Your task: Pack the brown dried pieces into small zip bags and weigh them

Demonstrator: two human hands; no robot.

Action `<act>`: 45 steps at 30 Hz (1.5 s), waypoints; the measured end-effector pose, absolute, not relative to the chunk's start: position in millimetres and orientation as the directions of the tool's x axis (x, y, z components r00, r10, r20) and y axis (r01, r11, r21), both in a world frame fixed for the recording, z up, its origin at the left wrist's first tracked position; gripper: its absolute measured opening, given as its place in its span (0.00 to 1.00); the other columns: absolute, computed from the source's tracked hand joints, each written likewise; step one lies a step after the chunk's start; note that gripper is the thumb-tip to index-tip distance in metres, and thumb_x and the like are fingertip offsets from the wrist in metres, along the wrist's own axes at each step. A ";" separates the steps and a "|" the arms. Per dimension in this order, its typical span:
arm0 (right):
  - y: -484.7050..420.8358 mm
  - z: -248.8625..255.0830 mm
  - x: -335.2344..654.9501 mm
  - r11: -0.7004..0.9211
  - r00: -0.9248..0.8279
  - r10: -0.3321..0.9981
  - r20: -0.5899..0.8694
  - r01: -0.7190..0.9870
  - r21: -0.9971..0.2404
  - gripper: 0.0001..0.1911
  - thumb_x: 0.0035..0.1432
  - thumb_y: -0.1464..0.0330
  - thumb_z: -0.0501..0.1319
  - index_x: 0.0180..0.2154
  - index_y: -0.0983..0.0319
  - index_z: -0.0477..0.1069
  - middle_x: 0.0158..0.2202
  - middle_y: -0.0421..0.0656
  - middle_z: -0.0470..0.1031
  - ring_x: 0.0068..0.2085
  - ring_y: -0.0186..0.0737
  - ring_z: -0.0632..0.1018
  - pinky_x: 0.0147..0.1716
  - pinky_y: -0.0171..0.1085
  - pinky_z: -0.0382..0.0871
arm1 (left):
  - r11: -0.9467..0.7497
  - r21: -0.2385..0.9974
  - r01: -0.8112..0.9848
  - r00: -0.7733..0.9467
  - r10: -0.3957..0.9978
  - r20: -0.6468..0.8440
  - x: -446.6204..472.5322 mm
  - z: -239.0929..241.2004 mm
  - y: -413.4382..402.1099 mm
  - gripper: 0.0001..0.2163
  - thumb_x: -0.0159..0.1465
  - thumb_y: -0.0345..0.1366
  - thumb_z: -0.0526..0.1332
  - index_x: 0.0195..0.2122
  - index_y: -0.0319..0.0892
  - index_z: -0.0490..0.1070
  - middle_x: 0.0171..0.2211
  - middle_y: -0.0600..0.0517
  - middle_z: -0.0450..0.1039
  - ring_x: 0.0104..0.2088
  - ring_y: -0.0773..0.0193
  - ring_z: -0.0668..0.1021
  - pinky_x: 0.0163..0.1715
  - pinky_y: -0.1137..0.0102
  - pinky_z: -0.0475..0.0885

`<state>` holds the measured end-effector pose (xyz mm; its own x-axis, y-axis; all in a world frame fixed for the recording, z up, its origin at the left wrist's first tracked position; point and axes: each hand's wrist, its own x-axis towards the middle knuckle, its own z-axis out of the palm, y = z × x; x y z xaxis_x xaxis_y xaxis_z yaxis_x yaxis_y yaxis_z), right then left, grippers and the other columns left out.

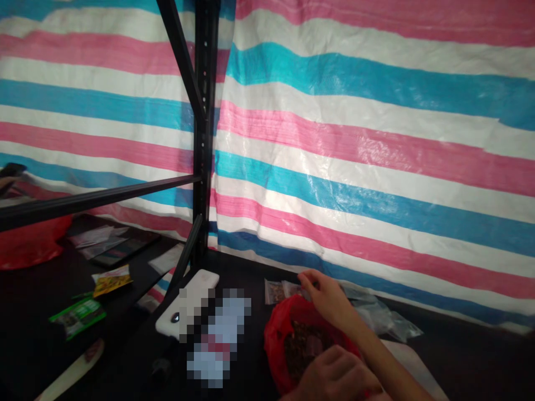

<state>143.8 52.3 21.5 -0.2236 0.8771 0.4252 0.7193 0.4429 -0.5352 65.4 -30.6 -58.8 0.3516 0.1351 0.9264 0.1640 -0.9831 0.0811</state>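
Observation:
A red plastic bag (278,340) with dark brown bits inside lies open on the dark table, low in the view. My left hand (334,374) rests on the bag's near rim with its fingers curled round the plastic. My right hand (326,298) reaches across the bag's far edge, and its fingertips are pinched together on one of the small clear packets (276,291) lying just behind the bag. My right forearm runs down to the bottom right of the view.
A white phone (188,309) lies left of the bag, beside a blurred patch. A black metal rack post (204,139) stands in front of a striped tarp (376,139). Green (77,317) and yellow (111,280) packets and another red bag (29,245) lie left. Clear bags (380,320) lie right.

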 end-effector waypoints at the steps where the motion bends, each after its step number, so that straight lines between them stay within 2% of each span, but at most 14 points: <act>1: 53.7 24.9 151.7 0.436 -0.219 0.879 0.424 0.729 -0.527 0.20 0.66 0.57 0.51 0.37 0.61 0.77 0.31 0.43 0.82 0.31 0.43 0.81 0.32 0.40 0.74 | -0.990 0.074 0.120 0.386 0.116 0.915 66.6 -59.2 -30.4 0.13 0.72 0.41 0.50 0.33 0.48 0.70 0.24 0.53 0.71 0.25 0.64 0.74 0.26 0.69 0.66; 5: 52.5 33.6 205.0 0.409 -0.237 0.891 0.386 0.788 -0.460 0.17 0.62 0.60 0.55 0.42 0.61 0.78 0.33 0.44 0.83 0.30 0.44 0.81 0.32 0.43 0.76 | -0.998 0.046 0.046 0.403 0.061 0.913 71.2 -56.7 -31.0 0.13 0.70 0.38 0.55 0.27 0.47 0.66 0.20 0.55 0.68 0.22 0.67 0.70 0.22 0.70 0.61; 10: 42.4 13.4 250.7 0.395 -0.296 0.907 0.299 0.844 -0.363 0.17 0.40 0.64 0.72 0.38 0.57 0.81 0.37 0.46 0.85 0.40 0.55 0.83 0.41 0.52 0.77 | -0.991 -0.016 0.132 0.360 0.033 0.933 65.8 -46.8 -31.8 0.14 0.69 0.36 0.56 0.24 0.46 0.65 0.21 0.54 0.69 0.23 0.67 0.71 0.24 0.70 0.62; 13: 44.7 3.1 255.0 0.368 -0.266 0.914 0.305 0.861 -0.352 0.14 0.45 0.67 0.70 0.38 0.58 0.81 0.34 0.45 0.85 0.37 0.55 0.84 0.41 0.54 0.77 | -0.991 -0.023 0.130 0.290 0.016 0.957 57.3 -36.9 -33.6 0.14 0.71 0.35 0.53 0.26 0.45 0.67 0.22 0.54 0.70 0.23 0.67 0.71 0.23 0.70 0.61; 15: 46.9 3.4 252.6 0.356 -0.239 0.914 0.328 0.860 -0.365 0.11 0.53 0.65 0.65 0.40 0.58 0.81 0.35 0.46 0.85 0.39 0.55 0.84 0.41 0.52 0.77 | -0.986 0.114 0.121 0.217 0.138 0.966 52.0 -28.4 -36.3 0.14 0.71 0.33 0.50 0.29 0.44 0.68 0.24 0.52 0.71 0.25 0.65 0.72 0.25 0.69 0.63; 17: 44.9 7.8 246.4 0.348 -0.194 0.905 0.378 0.848 -0.399 0.14 0.62 0.61 0.60 0.44 0.59 0.79 0.40 0.48 0.84 0.42 0.53 0.84 0.43 0.51 0.77 | -0.915 0.392 0.100 0.125 0.402 0.907 48.4 -19.6 -38.5 0.12 0.70 0.32 0.49 0.32 0.44 0.69 0.27 0.49 0.72 0.29 0.62 0.74 0.29 0.67 0.67; 20: 30.7 14.1 228.8 0.428 -0.153 0.837 0.525 0.781 -0.455 0.16 0.67 0.58 0.56 0.47 0.59 0.76 0.45 0.49 0.83 0.46 0.51 0.83 0.48 0.50 0.75 | -0.595 0.800 0.077 -0.026 0.801 0.599 46.2 -10.5 -35.2 0.05 0.69 0.33 0.53 0.39 0.44 0.69 0.36 0.48 0.74 0.36 0.59 0.76 0.36 0.65 0.72; 23: 10.2 13.0 204.6 0.567 -0.177 0.706 0.686 0.721 -0.398 0.12 0.66 0.61 0.59 0.46 0.57 0.77 0.46 0.48 0.82 0.48 0.51 0.81 0.50 0.50 0.75 | -0.315 0.948 0.041 -0.076 0.945 0.317 45.8 -9.0 -24.2 0.11 0.67 0.40 0.59 0.48 0.42 0.68 0.41 0.47 0.74 0.39 0.57 0.77 0.43 0.61 0.73; 27: -8.3 4.8 177.3 0.642 -0.281 0.665 0.692 0.689 -0.337 0.18 0.63 0.69 0.59 0.54 0.54 0.73 0.50 0.46 0.80 0.50 0.49 0.80 0.49 0.48 0.76 | -0.290 0.954 -0.081 0.044 0.955 0.294 44.5 -12.6 -12.3 0.19 0.65 0.42 0.63 0.54 0.41 0.66 0.50 0.43 0.75 0.49 0.54 0.77 0.53 0.58 0.71; 31: -14.7 5.3 168.3 0.638 -0.272 0.707 0.653 0.643 -0.423 0.28 0.62 0.71 0.58 0.63 0.55 0.61 0.58 0.48 0.73 0.56 0.48 0.76 0.55 0.47 0.72 | -0.343 0.935 -0.091 0.029 0.937 0.347 40.1 -15.4 -7.8 0.19 0.66 0.40 0.62 0.57 0.42 0.67 0.56 0.44 0.73 0.58 0.54 0.74 0.61 0.58 0.66; 34: -16.3 9.6 169.6 0.635 -0.254 0.734 0.630 0.587 -0.503 0.22 0.66 0.69 0.56 0.60 0.54 0.61 0.57 0.47 0.72 0.56 0.46 0.75 0.55 0.44 0.72 | -0.380 0.924 -0.043 0.060 0.922 0.382 35.0 -14.9 -6.5 0.17 0.69 0.43 0.58 0.57 0.43 0.70 0.57 0.44 0.73 0.59 0.54 0.73 0.62 0.58 0.65; 38: -16.6 6.8 171.4 0.588 -0.172 0.779 0.603 0.537 -0.606 0.11 0.69 0.65 0.54 0.52 0.55 0.63 0.48 0.45 0.73 0.46 0.44 0.78 0.46 0.42 0.75 | -0.408 0.912 -0.053 0.183 0.893 0.410 32.4 -11.4 -9.7 0.19 0.68 0.42 0.60 0.58 0.43 0.70 0.59 0.45 0.72 0.60 0.54 0.73 0.64 0.59 0.65; 41: -16.3 -0.4 170.0 0.567 -0.100 0.786 0.610 0.511 -0.647 0.12 0.69 0.64 0.55 0.52 0.55 0.58 0.46 0.45 0.71 0.46 0.45 0.78 0.43 0.42 0.75 | -0.408 0.907 -0.100 0.238 0.876 0.420 34.4 -7.6 -12.9 0.24 0.62 0.36 0.65 0.60 0.44 0.67 0.60 0.46 0.71 0.60 0.53 0.73 0.63 0.60 0.66; 45: -18.8 -2.2 166.2 0.623 -0.140 0.753 0.643 0.466 -0.628 0.17 0.65 0.68 0.58 0.52 0.54 0.54 0.48 0.45 0.67 0.50 0.44 0.75 0.49 0.42 0.73 | -0.389 0.915 -0.109 0.217 0.889 0.404 35.3 -0.3 -12.6 0.21 0.64 0.34 0.63 0.58 0.44 0.69 0.58 0.46 0.74 0.59 0.54 0.74 0.63 0.59 0.66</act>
<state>166.2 -18.8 -2.2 -0.1399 0.7529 0.6431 0.4663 0.6230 -0.6280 35.3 -12.6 -0.3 0.2169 0.8888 0.4036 -0.1088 -0.3889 0.9148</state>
